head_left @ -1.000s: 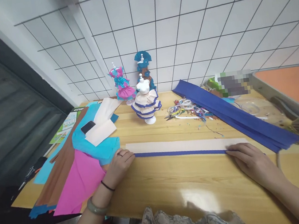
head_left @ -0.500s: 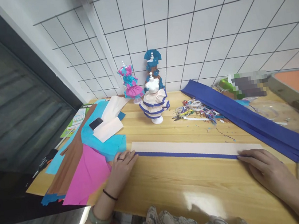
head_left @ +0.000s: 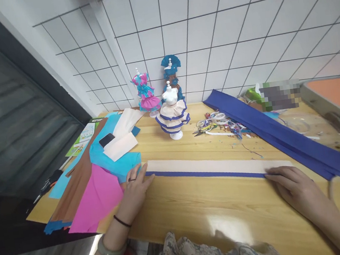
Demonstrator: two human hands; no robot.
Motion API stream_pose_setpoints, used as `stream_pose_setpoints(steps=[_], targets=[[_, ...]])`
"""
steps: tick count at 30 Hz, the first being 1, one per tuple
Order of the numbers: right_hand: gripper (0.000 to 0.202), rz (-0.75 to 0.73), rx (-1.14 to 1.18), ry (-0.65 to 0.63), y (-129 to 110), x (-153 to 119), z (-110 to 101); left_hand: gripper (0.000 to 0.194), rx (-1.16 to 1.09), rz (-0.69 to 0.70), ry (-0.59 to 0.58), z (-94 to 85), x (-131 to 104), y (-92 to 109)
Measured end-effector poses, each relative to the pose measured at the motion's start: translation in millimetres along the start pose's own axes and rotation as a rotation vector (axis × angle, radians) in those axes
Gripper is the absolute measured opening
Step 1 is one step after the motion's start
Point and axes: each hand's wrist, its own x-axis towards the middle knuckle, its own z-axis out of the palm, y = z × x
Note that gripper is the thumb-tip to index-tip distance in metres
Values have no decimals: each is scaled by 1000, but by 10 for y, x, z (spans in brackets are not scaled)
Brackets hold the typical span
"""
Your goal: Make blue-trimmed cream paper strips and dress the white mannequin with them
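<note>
A long cream paper strip (head_left: 206, 165) with a blue band along its near edge lies flat across the table in front of me. At its left end rests my left hand (head_left: 137, 186), fingers spread, with the tips on the strip's corner and band. My right hand (head_left: 297, 188) has its fingers together on the near edge toward the right end, seemingly pinching the band; the thumb is partly hidden. Beyond the strip stands a small white dress form (head_left: 170, 96) wearing a tiered cream skirt (head_left: 172, 116) with blue trim.
Two more dressed forms, one pink and turquoise (head_left: 146, 93), one teal and brown (head_left: 171, 71), stand by the tiled wall. Pink paper (head_left: 94, 200), brown paper (head_left: 71, 186) and a phone (head_left: 107, 140) lie left. Blue paper (head_left: 272, 139), pliers (head_left: 198, 132) and scraps (head_left: 219, 121) lie right.
The fingers of my left hand have spread apart at the strip's left end. My right hand stays at the near edge. The whole view has shifted slightly.
</note>
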Motion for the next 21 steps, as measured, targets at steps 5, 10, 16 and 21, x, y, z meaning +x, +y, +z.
stream_pose_setpoints(steps=[5,10,16,21], targets=[[18,26,-6,-12,-56,30,-21,29,41,22,34,-63,157,184],[19,60,-5,-35,-140,98,-81,27,-216,177,86,-14,519,942],[22,71,0,-23,-197,142,-139,77,-398,393,-94,76,917,1944],[22,105,-11,-41,-230,162,-174,81,-389,367,-130,195,980,2136]])
